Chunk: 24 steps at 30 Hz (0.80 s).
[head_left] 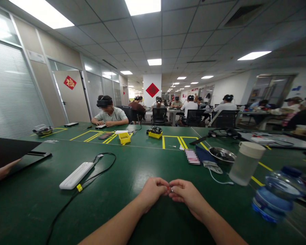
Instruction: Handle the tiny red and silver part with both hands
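Both hands meet fingertip to fingertip just above the green table (127, 211). My left hand (154, 190) is closed in a pinch, and a bit of orange-red shows at its fingertips. My right hand (185, 194) pinches too, with a small shiny metallic glint between thumb and fingers. Whatever they hold is tiny and mostly covered by the fingers, so its kind cannot be made out. Left of the hands lies a white power bank (77, 176) with a black cable (109, 167) looped beside it.
On the right stand a blue-tinted water bottle (279, 195), a frosted cup (247, 165) and a metal bowl (222, 154). Yellow trays (124, 137) sit farther back. Another person's hand (5, 170) holds a dark panel (11, 151) at left. A seated person (111, 114) works opposite.
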Available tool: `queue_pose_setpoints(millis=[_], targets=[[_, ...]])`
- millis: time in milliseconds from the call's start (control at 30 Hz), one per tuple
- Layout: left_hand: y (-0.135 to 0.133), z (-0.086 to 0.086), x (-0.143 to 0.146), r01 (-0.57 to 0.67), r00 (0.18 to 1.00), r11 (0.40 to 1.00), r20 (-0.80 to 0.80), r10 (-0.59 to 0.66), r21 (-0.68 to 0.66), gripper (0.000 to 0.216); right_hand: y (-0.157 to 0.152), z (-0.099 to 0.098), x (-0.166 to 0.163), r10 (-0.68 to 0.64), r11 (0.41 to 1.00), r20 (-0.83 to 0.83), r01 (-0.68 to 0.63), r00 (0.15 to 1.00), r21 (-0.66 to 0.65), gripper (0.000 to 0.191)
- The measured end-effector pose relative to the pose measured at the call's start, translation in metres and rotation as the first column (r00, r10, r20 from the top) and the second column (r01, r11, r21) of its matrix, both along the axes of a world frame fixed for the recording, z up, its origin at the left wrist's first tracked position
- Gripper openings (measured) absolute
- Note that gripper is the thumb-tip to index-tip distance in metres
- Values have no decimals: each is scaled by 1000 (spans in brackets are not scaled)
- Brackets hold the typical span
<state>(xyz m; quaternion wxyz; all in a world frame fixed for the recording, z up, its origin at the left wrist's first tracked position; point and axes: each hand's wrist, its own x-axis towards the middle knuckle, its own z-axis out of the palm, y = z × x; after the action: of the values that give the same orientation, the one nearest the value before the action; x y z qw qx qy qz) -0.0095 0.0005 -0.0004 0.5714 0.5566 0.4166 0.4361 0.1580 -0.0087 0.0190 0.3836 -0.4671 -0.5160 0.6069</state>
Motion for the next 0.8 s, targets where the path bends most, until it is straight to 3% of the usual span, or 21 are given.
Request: queue_pose_setpoints(millis=[367,800], targets=[[3,-5,-1,-6,1000,1000,18,7,-3,18,3,-7,4,12,1000,-47,-12,999,1,25],[-1,1,0,-7,999,1000,36,6,13,15,1,-1,1,4,1000,-24,-4,1000,-2,24]])
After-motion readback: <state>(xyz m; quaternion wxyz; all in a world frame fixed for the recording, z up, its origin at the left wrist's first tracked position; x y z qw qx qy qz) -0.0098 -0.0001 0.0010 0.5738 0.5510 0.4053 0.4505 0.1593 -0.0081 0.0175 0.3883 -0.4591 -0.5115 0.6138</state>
